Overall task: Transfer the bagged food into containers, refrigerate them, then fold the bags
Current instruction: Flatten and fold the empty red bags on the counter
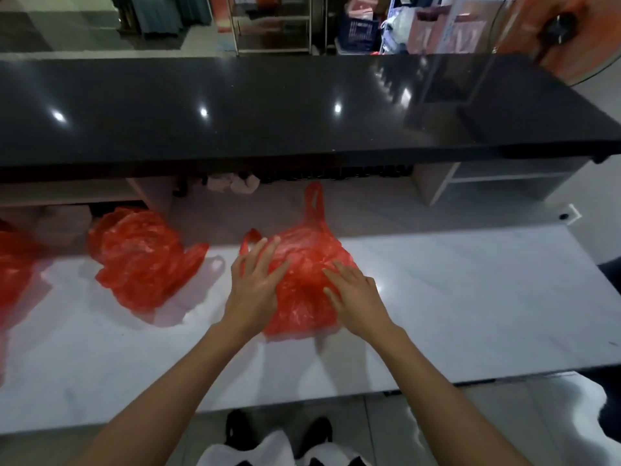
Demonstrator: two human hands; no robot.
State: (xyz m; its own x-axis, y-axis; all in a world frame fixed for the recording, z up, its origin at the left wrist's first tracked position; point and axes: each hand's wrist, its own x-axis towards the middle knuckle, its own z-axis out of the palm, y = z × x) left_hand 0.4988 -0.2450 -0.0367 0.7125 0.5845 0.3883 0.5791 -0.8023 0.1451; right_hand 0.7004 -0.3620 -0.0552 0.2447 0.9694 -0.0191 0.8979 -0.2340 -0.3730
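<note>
— Under both sets of fingers, what is there?

— A crumpled red thin-plastic carrier bag (302,264), lying on the pale marbled white worktop (470,297). The left hand (255,284) lies flat on the bag's left part, fingers straight and spread, pressing down. The right hand (356,297) lies on its right part, fingers also straight and a little apart, tips on the plastic. Neither hand curls round anything.

— And beyond the fingertips?

— One loop handle of the bag sticks up past the tips, away from the person; a second handle curls out just beyond the left hand's index finger. Farther past that stands the glossy black stone counter top (268,105), raised above the white worktop, with lamp reflections on it.

— Anything off to the side of the left hand's little finger?

— Yes, a second crumpled red plastic bag (141,260), near the first but not touching it, resting at the far edge of the white worktop. Farther the same way, at the picture's edge, a third patch of red plastic (13,264) shows, blurred; I cannot tell its shape.

— On the right hand's side?

— Only bare worktop, then an open grey shelf unit (504,183) under the black counter.

— Does the bag under the hands hold food?

— I cannot tell; it looks fairly flat, but the plastic is opaque and bunched.

— Behind the wrists?

— Bare forearms, the near worktop edge, and below it the person's black shoes (279,432) on a tiled floor.
</note>
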